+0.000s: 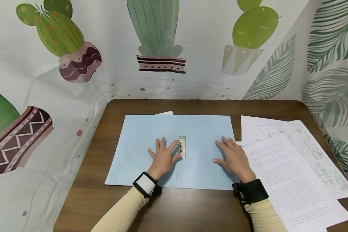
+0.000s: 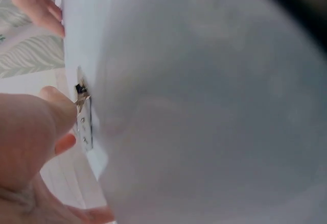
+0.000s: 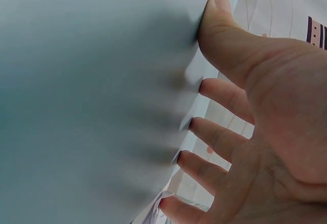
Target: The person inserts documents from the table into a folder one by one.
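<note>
A light blue folder (image 1: 201, 174) lies spread flat on the table, with a metal clip (image 1: 184, 147) beside its centre fold. My left hand (image 1: 163, 158) is over the left panel, its thumb and index finger at the clip and its other fingers spread. The left wrist view shows the thumb (image 2: 61, 106) right against the clip (image 2: 84, 127). On the right panel, near its outer edge, my right hand (image 1: 233, 158) rests on spread fingertips. In the right wrist view its thumb (image 3: 219, 20) and fingers touch the blue surface (image 3: 92, 106) and hold nothing.
Printed sheets (image 1: 290, 183) lie overlapping at the right of the brown table (image 1: 188, 209), close beside my right wrist. A white paper corner (image 1: 167, 113) pokes out beyond the folder's far edge. A cactus-print cloth (image 1: 203, 64) hangs behind the table.
</note>
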A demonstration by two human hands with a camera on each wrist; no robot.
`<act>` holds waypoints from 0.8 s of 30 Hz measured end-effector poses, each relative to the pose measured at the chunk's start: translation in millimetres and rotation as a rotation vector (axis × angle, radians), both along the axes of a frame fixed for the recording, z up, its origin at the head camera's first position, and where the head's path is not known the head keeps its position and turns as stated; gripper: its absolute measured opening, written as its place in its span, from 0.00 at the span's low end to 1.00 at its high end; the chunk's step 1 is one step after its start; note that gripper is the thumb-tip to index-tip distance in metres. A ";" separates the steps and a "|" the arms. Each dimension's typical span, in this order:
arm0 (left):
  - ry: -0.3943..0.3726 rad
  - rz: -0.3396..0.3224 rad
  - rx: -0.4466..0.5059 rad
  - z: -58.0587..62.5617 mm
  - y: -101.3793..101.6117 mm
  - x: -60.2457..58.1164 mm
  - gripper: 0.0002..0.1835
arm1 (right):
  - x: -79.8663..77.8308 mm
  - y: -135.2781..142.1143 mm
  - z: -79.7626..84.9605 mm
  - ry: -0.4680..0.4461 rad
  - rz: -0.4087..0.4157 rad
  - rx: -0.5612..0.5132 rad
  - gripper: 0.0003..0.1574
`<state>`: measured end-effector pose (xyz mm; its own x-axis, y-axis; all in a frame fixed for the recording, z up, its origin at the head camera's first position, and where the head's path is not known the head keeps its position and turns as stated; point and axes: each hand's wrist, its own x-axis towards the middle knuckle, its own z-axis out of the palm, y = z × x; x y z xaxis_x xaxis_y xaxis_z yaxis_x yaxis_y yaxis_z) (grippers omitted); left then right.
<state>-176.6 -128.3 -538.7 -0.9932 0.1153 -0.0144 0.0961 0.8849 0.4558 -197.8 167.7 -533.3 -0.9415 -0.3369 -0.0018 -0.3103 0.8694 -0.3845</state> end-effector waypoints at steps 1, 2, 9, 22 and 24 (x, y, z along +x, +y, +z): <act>-0.009 -0.004 0.011 1.5 -1.1 -0.4 0.26 | -0.1 -0.2 0.4 0.000 -0.001 0.000 0.49; -0.019 -0.009 0.021 3.1 -2.2 -0.8 0.25 | -0.2 -0.4 0.8 0.003 -0.001 0.000 0.49; -0.068 -0.021 0.087 12.8 -9.2 -2.3 0.18 | 1.8 -2.0 0.9 0.031 -0.002 -0.013 0.48; 0.051 -0.145 0.007 38.1 -5.5 -12.7 0.15 | 6.1 0.0 2.8 0.020 0.001 -0.009 0.46; 0.115 -0.181 0.021 42.0 -4.0 -21.2 0.13 | 6.5 0.6 3.9 0.017 -0.002 -0.009 0.46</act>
<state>-197.9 -132.4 -496.8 -0.9513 0.2906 0.1025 0.3049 0.8388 0.4510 -191.4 168.3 -529.5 -0.9420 -0.3353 0.0174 -0.3156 0.8665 -0.3869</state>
